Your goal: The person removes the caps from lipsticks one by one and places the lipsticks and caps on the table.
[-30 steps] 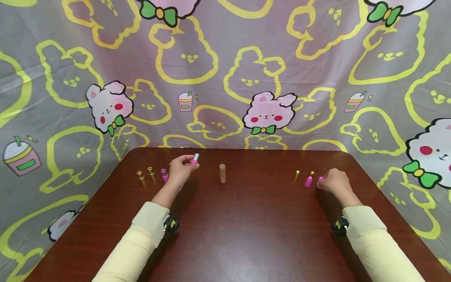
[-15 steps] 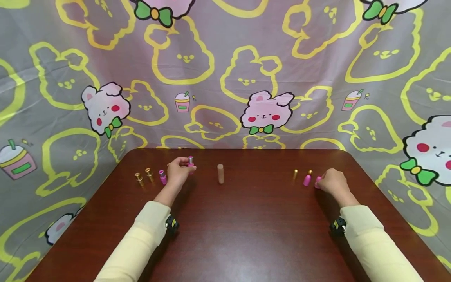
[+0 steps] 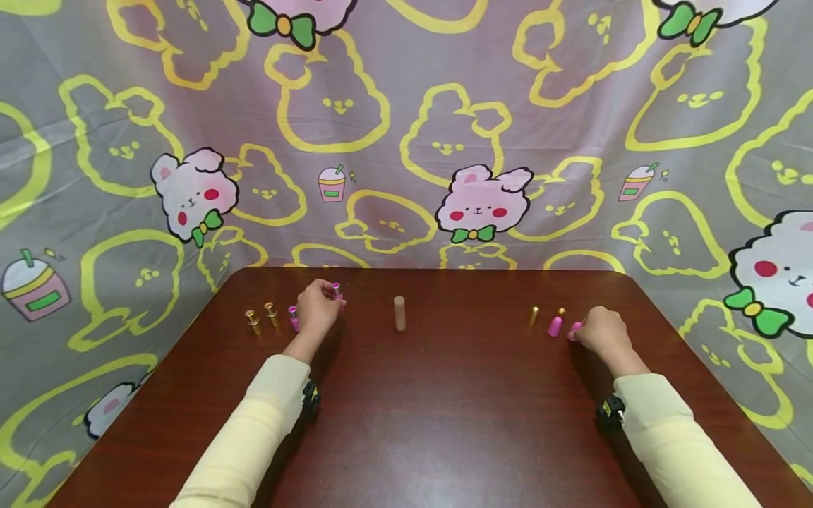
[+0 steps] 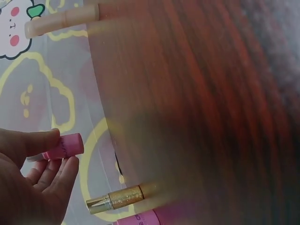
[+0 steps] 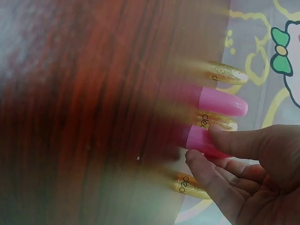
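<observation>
My left hand [image 3: 317, 309] pinches a pink lipstick tube [image 4: 69, 146] between thumb and fingers, its silver collar upward, above the table's far left part. Behind that hand stand another pink lipstick tube [image 3: 293, 316] and two gold lipstick tubes [image 3: 253, 322]. On the right side, my right hand [image 3: 605, 330] pinches a pink lipstick cap [image 5: 200, 140] at the tabletop. Near its fingers stand a second pink cap [image 5: 224, 101] and several gold caps [image 5: 227, 73]; one gold cap [image 5: 191, 186] shows only in the right wrist view.
A light-brown cylindrical tube [image 3: 399, 314] stands upright between the hands, toward the back of the dark wooden table [image 3: 432, 409]. A cartoon-printed curtain [image 3: 381, 155] hangs directly behind the table and along its sides.
My left hand has shifted left and slightly down with the pink lipstick tube, which has turned from leaning right to nearly upright. The right hand stays on the pink cap.
</observation>
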Demonstrator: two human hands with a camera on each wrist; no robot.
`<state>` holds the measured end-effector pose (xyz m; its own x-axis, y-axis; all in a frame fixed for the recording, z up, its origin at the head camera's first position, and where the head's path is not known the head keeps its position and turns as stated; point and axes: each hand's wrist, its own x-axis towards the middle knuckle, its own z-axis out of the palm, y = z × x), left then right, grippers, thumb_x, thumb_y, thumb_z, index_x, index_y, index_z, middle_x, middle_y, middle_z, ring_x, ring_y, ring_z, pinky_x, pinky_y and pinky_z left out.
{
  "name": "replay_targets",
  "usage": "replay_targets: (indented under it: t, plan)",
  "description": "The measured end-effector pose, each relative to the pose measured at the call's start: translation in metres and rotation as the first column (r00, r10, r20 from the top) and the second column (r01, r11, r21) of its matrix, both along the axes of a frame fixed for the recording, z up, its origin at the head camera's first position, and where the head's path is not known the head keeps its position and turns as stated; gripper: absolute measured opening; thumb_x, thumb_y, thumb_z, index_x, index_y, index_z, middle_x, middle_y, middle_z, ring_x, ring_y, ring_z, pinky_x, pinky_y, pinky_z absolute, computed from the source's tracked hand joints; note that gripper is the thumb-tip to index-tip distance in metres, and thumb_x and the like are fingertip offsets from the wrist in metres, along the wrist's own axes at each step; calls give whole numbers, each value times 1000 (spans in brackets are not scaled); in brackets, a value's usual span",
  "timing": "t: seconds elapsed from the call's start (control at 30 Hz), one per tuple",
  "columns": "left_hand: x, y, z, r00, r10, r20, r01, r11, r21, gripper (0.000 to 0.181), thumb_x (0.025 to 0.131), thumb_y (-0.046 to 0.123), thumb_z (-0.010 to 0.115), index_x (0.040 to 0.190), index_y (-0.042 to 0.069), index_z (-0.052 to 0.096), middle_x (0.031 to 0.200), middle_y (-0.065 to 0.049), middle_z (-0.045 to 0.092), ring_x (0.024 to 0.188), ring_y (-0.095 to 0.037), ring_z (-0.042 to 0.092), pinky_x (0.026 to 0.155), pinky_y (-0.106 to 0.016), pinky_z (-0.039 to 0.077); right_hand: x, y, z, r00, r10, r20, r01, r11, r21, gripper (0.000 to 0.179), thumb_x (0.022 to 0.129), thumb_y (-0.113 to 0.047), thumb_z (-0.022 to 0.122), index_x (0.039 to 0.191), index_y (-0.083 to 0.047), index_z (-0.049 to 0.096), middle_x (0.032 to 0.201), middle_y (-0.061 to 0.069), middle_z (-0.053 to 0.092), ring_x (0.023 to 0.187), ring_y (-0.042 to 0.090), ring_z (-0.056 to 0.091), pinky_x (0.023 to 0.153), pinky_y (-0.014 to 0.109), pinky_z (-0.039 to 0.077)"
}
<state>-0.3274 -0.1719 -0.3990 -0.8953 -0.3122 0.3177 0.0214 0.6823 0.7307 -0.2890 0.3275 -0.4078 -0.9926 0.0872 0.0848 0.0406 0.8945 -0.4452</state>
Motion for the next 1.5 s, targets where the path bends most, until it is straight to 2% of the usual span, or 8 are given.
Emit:
replay_targets:
  t: [0.2, 0.47, 0.7, 0.83, 1.03, 1.33, 1.5]
  plan:
    - [-4, -3, -4, 999, -14, 52, 17, 998, -64, 31, 75, 4, 78, 102, 0, 65, 95, -18, 69, 92, -39, 63, 81, -48, 47, 1, -2, 0, 1000, -11, 24, 12, 1000, -21, 36, 79, -11, 77, 52, -6, 54, 49, 2, 42, 51, 20, 44, 48, 31, 37]
    - [-7, -5, -7, 997, 4, 72, 4, 993, -119, 25, 75, 3, 69, 99, -2, 66, 96, -22, 68, 95, -44, 62, 82, -51, 48, 0, -3, 1, 1000, -18, 19, 18, 1000, -8, 37, 78, -12, 77, 51, -7, 53, 49, 1, 42, 52, 20, 43, 48, 30, 36]
    - [-9, -9, -11, 994, 7, 106, 10, 988, -155, 23, 74, 2, 66, 96, -4, 65, 96, -25, 68, 97, -45, 62, 84, -50, 49, 0, -2, 2, 999, -5, -35, 6, 999, 39, 40, 74, -13, 79, 50, -10, 47, 53, 3, 42, 59, 27, 43, 52, 36, 36]
    - [-10, -12, -13, 992, -5, 127, 29, 983, -183, 20, 76, 3, 67, 94, -6, 64, 95, -25, 67, 97, -45, 61, 85, -49, 49, -1, -2, 2, 1000, -6, -28, 7, 999, 41, 40, 74, -13, 80, 50, -10, 48, 54, 4, 43, 59, 28, 44, 53, 37, 37]
    - [-12, -13, -14, 988, -12, 152, 41, 981, -189, 19, 77, 4, 69, 93, -6, 64, 96, -25, 66, 97, -43, 61, 85, -48, 49, -2, -3, 3, 1000, -10, -9, 10, 999, 45, 41, 75, -14, 79, 49, -9, 48, 52, 2, 41, 58, 27, 44, 52, 35, 37]
    - [-12, -15, -14, 984, -20, 177, 55, 979, -195, 16, 75, 4, 69, 87, -4, 64, 92, -23, 67, 94, -42, 62, 81, -47, 50, -2, -1, 4, 999, -13, 30, 11, 999, 51, 35, 77, -16, 78, 56, -3, 54, 57, 9, 49, 59, 30, 48, 53, 37, 41]
    - [-13, -16, -14, 983, -24, 179, 59, 980, -191, 13, 75, 4, 69, 85, -3, 64, 90, -22, 67, 94, -42, 62, 80, -47, 50, 2, 2, 7, 1000, -14, -4, 15, 998, 53, 33, 72, -19, 79, 57, -1, 55, 60, 13, 52, 61, 32, 46, 54, 42, 42]
